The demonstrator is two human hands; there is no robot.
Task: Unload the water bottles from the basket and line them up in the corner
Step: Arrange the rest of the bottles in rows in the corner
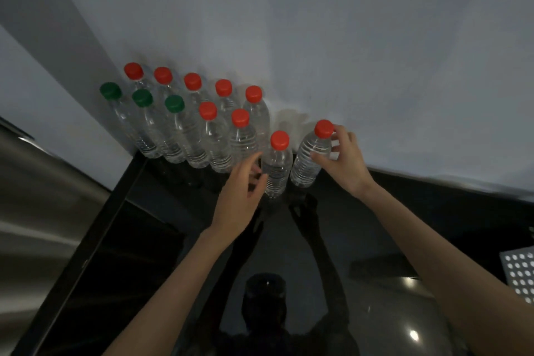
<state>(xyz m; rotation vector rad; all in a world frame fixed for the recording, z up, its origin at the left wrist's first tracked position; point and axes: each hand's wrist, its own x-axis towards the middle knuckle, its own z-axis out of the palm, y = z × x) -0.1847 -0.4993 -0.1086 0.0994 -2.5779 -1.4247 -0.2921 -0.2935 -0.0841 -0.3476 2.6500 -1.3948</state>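
Observation:
Several clear water bottles stand in two rows on a glossy black counter [361, 228] against the white wall; most have red caps and three at front left [142, 98] have green caps. My right hand [344, 157] grips the rightmost red-capped bottle [313, 156] near its neck, the bottle leaning slightly. My left hand [245, 191] is open, fingers spread, beside and just left of another red-capped bottle [276, 165]; I cannot tell if it touches. The basket [520, 274], white with round holes, shows only as a corner at the right edge.
A steel surface [37, 211] rises at the left beside the counter's edge. The white wall [318, 37] runs behind the bottles. The glossy counter reflects my arms and head.

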